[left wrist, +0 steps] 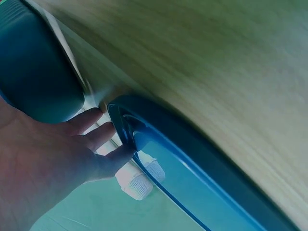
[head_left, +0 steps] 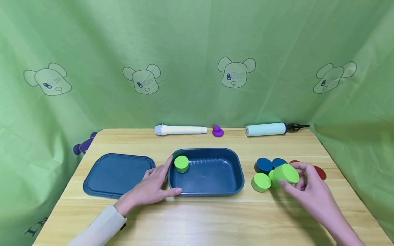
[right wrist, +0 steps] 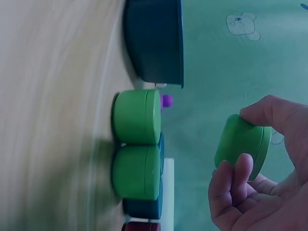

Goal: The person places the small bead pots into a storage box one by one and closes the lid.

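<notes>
My right hand (head_left: 311, 191) pinches a green round container (right wrist: 243, 144) between thumb and fingers, lifted above the others. Below it on the table stand a second green container (head_left: 261, 182) and a third, partly covered in the head view. Behind them sit two blue containers (head_left: 263, 165), and red ones (head_left: 320, 172) are half hidden by the hand. My left hand (head_left: 150, 188) rests against the left end of the blue box (head_left: 206, 195), thumb on the near edge, fingers fairly straight. Inside the box, at its left, sits one green container (head_left: 182, 164).
A flat blue lid (head_left: 118, 174) lies left of the box. Along the back edge are a white microphone (head_left: 183, 130), a purple knobbed piece (head_left: 218, 131) and a pale cylinder with a black tip (head_left: 266, 130). A green curtain (head_left: 191, 41) hangs behind the wooden table (head_left: 209, 222).
</notes>
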Tool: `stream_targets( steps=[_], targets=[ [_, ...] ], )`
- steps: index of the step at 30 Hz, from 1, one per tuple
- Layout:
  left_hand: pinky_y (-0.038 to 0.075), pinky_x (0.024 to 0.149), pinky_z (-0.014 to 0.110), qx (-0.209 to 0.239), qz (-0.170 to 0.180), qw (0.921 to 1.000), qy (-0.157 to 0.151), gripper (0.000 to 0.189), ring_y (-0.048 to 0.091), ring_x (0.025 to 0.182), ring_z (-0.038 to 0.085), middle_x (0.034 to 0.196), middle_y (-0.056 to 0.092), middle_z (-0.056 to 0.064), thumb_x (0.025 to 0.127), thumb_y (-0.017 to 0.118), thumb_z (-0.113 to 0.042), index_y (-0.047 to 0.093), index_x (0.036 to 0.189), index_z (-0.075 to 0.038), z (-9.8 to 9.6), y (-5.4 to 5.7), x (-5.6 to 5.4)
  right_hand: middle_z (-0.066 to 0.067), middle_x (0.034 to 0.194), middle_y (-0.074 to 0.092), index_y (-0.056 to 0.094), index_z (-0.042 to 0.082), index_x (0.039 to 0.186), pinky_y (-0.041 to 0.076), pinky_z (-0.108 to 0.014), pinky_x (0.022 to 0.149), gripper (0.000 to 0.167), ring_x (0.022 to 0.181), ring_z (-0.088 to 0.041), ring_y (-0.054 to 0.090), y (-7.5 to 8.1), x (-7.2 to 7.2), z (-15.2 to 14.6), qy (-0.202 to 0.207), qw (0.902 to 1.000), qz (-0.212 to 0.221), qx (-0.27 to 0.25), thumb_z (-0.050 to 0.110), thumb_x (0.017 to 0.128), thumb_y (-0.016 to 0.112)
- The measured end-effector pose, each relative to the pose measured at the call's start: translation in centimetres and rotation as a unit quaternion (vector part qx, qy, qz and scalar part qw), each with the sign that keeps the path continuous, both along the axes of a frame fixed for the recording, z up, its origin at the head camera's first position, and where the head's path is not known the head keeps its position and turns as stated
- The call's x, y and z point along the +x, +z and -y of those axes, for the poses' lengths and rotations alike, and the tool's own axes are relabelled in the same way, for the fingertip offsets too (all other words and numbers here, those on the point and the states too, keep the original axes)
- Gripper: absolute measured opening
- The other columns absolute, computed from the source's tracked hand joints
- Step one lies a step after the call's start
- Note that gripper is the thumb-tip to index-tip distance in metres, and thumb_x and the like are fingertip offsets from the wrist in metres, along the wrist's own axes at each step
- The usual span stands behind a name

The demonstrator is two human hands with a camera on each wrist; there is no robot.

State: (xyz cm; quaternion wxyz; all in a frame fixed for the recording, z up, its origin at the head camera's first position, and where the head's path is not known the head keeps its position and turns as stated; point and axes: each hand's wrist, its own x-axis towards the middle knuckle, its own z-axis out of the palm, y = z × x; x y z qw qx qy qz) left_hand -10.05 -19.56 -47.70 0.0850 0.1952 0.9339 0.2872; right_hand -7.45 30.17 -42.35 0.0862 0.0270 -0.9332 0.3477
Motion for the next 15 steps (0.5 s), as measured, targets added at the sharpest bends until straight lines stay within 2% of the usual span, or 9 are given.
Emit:
stream_targets(
  steps=[15],
  targets=[
    [0.017,0.123,0.072,-0.003,-0.004,1.0000,0.003,0.119,0.031,0.159,0.044,0.174,0.034,0.014,0.095,0.063,-0.081,-0.005,0.177,-0.026,0.0,-0.1,0.0,-0.009,0.091,0.059,0.053,0.006,0.149,0.044,-0.027,0.059,0.073,0.077,-0.018,0.053,1.0,-1.4,3.6,0.022,0.9997,-0.002,-0.010,0.029,0.093,0.092]
  ],
)
